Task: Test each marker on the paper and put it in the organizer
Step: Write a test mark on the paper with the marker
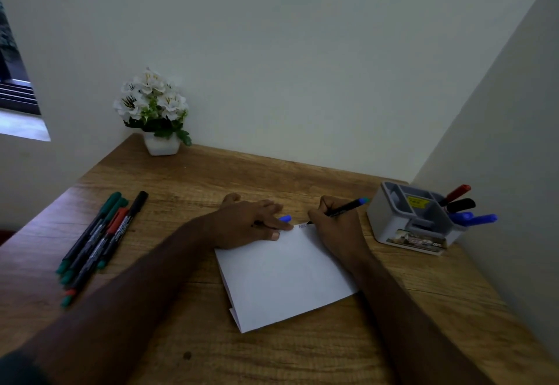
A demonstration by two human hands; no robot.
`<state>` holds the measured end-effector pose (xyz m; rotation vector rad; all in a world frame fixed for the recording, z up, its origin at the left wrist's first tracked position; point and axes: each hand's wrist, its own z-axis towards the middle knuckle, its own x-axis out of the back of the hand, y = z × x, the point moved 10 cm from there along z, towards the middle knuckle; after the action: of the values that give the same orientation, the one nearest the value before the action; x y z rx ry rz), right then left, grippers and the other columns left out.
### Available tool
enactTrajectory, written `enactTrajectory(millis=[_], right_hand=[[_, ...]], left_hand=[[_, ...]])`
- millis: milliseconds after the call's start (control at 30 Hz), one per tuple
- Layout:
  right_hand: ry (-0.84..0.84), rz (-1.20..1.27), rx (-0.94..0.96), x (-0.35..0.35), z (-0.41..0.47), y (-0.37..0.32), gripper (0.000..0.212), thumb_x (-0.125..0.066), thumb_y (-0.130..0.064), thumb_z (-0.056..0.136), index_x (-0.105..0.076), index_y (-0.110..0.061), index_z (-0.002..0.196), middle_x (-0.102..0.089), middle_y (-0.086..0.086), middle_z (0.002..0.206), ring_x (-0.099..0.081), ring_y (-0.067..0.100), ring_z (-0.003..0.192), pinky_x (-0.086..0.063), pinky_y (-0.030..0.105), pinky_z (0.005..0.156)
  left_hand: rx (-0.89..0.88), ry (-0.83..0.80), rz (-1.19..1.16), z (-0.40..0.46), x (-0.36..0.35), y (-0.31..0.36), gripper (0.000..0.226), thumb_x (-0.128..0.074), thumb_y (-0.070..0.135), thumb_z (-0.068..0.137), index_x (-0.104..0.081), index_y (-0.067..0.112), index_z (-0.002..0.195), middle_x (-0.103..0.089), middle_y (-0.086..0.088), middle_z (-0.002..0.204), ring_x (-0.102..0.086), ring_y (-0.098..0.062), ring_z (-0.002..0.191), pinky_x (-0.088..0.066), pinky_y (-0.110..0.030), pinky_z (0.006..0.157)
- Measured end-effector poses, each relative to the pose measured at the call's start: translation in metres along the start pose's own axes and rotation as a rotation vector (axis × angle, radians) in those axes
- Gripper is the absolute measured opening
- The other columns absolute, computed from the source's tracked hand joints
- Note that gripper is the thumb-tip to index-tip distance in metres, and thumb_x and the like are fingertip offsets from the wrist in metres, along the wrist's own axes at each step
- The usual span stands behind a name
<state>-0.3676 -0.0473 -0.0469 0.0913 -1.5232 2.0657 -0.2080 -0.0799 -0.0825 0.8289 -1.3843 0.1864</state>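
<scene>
Fingers (325, 207) of the right hand (338, 230) were curled tight around a black marker (343, 210) with a blue-green end, its tip pressed to the far edge of the folded white paper (284, 278), where faint blue marks (302, 226) showed. Across from it, the left hand (245, 224) lay flat with its fingers spread loosely over the paper's far left corner, pinning the sheet down; a blue cap (285, 218) poked out from beneath those fingers, though whether they gripped it could not be told. Both bare forearms reached in from the near edge of the wooden bench (211, 179). To the right of the paper, near the side wall, stood the grey organizer (411, 218), its rightmost compartment already holding one red, one black and two blue markers (467, 209) leaning outward. Well apart on the left side of the bench lay a loose bundle of untested markers (99, 242), green, red and black, lined up roughly side by side. At the far left corner, against the wall, sat a small white pot of white flowers (152, 109).
</scene>
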Motion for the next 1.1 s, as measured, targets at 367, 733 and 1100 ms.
enactTrajectory(millis=[367, 733, 1100], right_hand=[[-0.009, -0.001, -0.002, 0.0006, -0.0003, 0.0009, 0.043, -0.063, 0.007, 0.077, -0.038, -0.018, 0.051, -0.038, -0.006, 0.049, -0.036, 0.004, 0.048, -0.033, 0.016, 0.048], [0.001, -0.028, 0.004, 0.0000, 0.0018, 0.0004, 0.041, -0.064, 0.005, 0.077, -0.039, -0.016, 0.052, -0.040, -0.007, 0.048, -0.037, 0.004, 0.048, -0.033, 0.017, 0.048], [0.014, -0.009, -0.007, 0.0021, 0.0024, 0.0018, 0.040, -0.063, 0.006, 0.076, -0.038, -0.014, 0.053, -0.037, -0.002, 0.050, -0.035, 0.006, 0.049, -0.031, 0.017, 0.047]], left_hand=[[0.008, 0.006, -0.004, -0.0003, 0.0007, -0.0009, 0.039, -0.042, 0.048, 0.099, -0.040, 0.053, 0.138, -0.016, 0.012, 0.161, -0.005, -0.003, 0.149, 0.007, -0.051, 0.114], [0.006, 0.007, -0.001, 0.0007, -0.0015, -0.0029, 0.038, -0.042, 0.050, 0.099, -0.040, 0.055, 0.137, -0.015, 0.014, 0.161, -0.004, -0.001, 0.148, 0.007, -0.050, 0.113], [0.004, 0.017, -0.004, 0.0018, -0.0007, -0.0053, 0.038, -0.043, 0.050, 0.098, -0.040, 0.056, 0.136, -0.016, 0.014, 0.161, -0.005, 0.000, 0.148, 0.006, -0.051, 0.113]])
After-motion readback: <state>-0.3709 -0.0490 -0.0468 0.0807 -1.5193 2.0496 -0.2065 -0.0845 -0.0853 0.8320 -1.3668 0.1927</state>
